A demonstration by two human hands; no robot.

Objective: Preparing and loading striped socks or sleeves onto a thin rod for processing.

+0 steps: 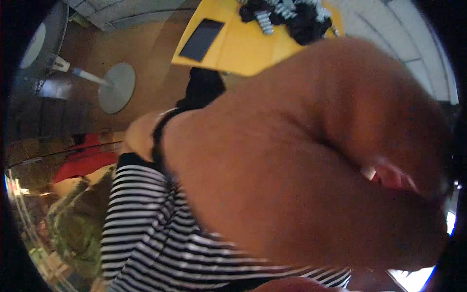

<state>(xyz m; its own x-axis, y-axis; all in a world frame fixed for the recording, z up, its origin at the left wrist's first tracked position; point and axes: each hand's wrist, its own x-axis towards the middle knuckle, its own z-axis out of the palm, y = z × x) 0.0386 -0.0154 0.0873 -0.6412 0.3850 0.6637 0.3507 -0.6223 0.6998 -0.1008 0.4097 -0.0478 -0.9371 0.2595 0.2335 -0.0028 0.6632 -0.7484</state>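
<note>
1. Stand, pale, with round base (117,87); on brown floor (151,53).
2. Garment, black-and-white striped (141,219); at lower left.
3. Band, black (159,132); around left wrist.
4. Worktop, yellow (238,48); bears dark flat rectangle (202,39) at left, black-and-grey bundles (307,24) at far right.
5. Left hand (311,160); close to lens, blurred; cannot tell whether fingers grasp anything.

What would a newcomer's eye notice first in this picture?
A large expanse of bare skin, very near the camera, fills the centre and right. Below it, towards the lower left, a black-and-white striped garment stands out; at the top, a bright yellow table.
</note>
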